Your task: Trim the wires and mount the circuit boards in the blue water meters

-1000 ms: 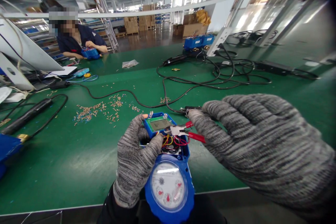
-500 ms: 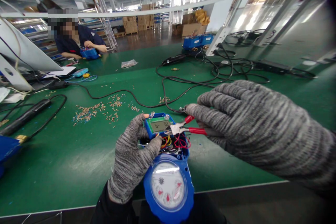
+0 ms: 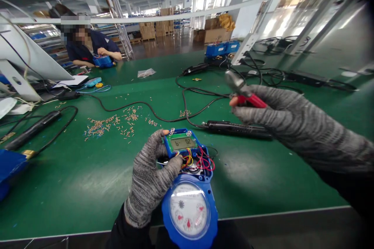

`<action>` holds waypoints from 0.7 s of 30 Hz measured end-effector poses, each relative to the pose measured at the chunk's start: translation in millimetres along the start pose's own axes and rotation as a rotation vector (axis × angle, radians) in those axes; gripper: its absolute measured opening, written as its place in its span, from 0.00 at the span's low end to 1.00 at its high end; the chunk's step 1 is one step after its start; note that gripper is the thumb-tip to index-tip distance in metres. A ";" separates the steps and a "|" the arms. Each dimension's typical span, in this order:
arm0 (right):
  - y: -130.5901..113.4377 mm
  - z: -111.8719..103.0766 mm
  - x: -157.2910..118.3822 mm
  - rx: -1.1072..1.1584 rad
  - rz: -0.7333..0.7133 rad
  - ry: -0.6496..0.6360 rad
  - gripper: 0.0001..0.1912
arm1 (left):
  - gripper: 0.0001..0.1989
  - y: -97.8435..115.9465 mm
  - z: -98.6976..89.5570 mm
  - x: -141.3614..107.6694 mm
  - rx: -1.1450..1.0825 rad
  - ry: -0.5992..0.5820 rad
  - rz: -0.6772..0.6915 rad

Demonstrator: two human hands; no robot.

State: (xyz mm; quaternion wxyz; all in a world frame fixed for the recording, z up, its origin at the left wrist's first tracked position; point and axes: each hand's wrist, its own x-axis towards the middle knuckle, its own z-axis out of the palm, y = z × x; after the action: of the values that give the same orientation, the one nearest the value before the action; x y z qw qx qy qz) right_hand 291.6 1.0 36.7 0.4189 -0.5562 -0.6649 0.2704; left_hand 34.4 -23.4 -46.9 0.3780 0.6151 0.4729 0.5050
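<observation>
My left hand, in a grey knitted glove with bare fingertips, grips the display module of a blue water meter. The module's small screen is lit with characters, and red, yellow and black wires spill out below it. Beneath them the round dial with red pointers faces up at the table's front edge. My right hand, gloved alike, is closed around red-handled pliers, raised above the table to the right of the meter. Their metal jaws point up and left, blurred, touching nothing.
A black electric screwdriver lies below my right hand, its cable running left. Many small screws are scattered left of centre. Another black screwdriver lies at far left. Across the table a co-worker handles a blue meter.
My right hand has lifted the pliers away from the meter's display, up and to the right. This uncovers the black screwdriver. My left hand still grips the meter.
</observation>
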 end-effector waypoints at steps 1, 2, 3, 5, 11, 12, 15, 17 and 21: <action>2.5 1.8 -2.4 0.143 0.072 0.053 0.09 | 0.25 -0.6 0.5 -1.0 -0.004 0.004 -0.001; 6.9 5.6 -5.4 0.298 0.146 0.076 0.09 | 0.25 -1.1 1.0 -2.2 -0.001 0.013 0.000; 13.1 11.2 -8.7 0.469 0.196 0.145 0.08 | 0.26 -1.4 1.4 -3.8 0.005 0.023 0.001; 29.5 26.4 -14.0 0.508 0.170 0.155 0.09 | 0.27 -1.9 2.2 -7.4 0.010 0.042 -0.001; 56.5 75.5 -5.0 0.522 0.162 -0.032 0.19 | 0.30 -6.6 13.0 -12.5 -0.244 0.061 -0.045; 53.4 81.5 -4.2 0.558 0.183 -0.068 0.21 | 0.30 -7.5 15.5 -12.7 -0.285 0.077 -0.045; 41.7 93.0 -8.7 0.691 0.245 -0.067 0.23 | 0.30 -10.0 20.3 -13.6 -0.387 0.079 -0.056; 39.1 94.7 -14.9 0.756 0.284 -0.051 0.24 | 0.30 -12.4 20.5 -13.5 -0.385 0.056 -0.067; 47.0 89.0 -25.5 0.818 0.313 -0.063 0.22 | 0.30 -16.2 17.8 -10.6 -0.235 0.056 -0.047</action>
State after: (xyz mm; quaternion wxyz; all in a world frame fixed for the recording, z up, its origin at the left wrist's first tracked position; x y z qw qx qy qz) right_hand 240.1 -3.1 -53.3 0.5382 -0.4298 -0.4234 0.5886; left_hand 48.1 -29.0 -68.6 0.4458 0.5411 0.4350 0.5651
